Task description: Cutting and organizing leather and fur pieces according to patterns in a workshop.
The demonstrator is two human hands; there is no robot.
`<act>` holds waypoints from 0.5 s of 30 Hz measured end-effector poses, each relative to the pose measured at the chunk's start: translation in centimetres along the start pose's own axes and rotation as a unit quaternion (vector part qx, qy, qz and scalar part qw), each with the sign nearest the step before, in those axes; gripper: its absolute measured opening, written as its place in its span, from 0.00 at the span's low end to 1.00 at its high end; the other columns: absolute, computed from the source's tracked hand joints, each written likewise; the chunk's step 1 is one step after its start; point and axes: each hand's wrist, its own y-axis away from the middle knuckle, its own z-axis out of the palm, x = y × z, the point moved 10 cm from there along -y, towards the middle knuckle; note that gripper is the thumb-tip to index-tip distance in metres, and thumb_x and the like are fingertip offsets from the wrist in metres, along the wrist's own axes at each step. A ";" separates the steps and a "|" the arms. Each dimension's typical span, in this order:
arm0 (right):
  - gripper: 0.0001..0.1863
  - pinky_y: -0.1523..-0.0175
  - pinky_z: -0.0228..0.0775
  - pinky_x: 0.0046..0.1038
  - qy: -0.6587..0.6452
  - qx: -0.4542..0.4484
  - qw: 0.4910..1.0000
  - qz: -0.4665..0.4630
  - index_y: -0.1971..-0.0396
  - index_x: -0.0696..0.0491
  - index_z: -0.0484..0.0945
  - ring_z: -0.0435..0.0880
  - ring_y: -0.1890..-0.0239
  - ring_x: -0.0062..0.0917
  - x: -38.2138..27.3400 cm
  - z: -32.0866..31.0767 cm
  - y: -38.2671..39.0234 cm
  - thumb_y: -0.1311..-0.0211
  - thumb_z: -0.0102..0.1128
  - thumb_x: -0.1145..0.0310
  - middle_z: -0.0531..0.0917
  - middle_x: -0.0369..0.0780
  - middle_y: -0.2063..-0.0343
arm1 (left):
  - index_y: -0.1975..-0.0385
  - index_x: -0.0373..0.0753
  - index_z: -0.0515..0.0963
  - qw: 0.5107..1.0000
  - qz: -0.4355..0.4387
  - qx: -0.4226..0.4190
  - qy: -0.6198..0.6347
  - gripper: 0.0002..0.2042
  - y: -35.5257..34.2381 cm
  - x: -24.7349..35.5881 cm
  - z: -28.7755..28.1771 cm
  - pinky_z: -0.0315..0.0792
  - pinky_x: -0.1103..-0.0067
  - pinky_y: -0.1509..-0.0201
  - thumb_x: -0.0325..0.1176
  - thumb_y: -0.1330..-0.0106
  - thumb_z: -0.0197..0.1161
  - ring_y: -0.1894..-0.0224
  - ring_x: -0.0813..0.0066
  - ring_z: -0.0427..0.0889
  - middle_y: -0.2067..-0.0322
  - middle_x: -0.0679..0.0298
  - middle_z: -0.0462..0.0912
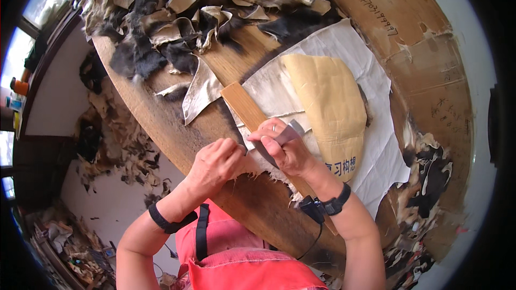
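Note:
A pale hide with ragged, furry edges [269,99] lies skin side up on the wooden table [161,94]. My left hand [217,162] is closed in a pinch at its near edge; the fingertips are partly hidden. My right hand [287,150], with a ring on one finger, grips a thin grey metal blade [289,133] just beside it. Under the right hand and wrist, a flat wooden strip [242,106] runs diagonally across the hide. To its right, a yellowish paper pattern [328,94] with dark printing covers part of the hide.
A heap of black and cream fur scraps [177,16] covers the table's far side. White sheeting [371,80] lies beneath the hide and pattern. Brown cardboard [430,91] stretches along the right. More scraps [115,134] lie on the floor at left. A cable [317,241] hangs from my right wristband.

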 end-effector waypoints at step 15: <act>0.11 0.55 0.76 0.41 0.034 0.012 0.999 0.001 0.55 0.50 0.68 0.78 0.61 0.40 2.0 1.2 -1.4 0.35 0.55 0.73 0.82 0.37 0.60 | 0.63 0.36 0.80 0.982 -0.151 0.011 0.111 0.08 -2.1 -2.6 1.9 0.78 0.70 0.64 0.20 0.43 0.63 0.67 0.63 0.82 0.68 0.60 0.80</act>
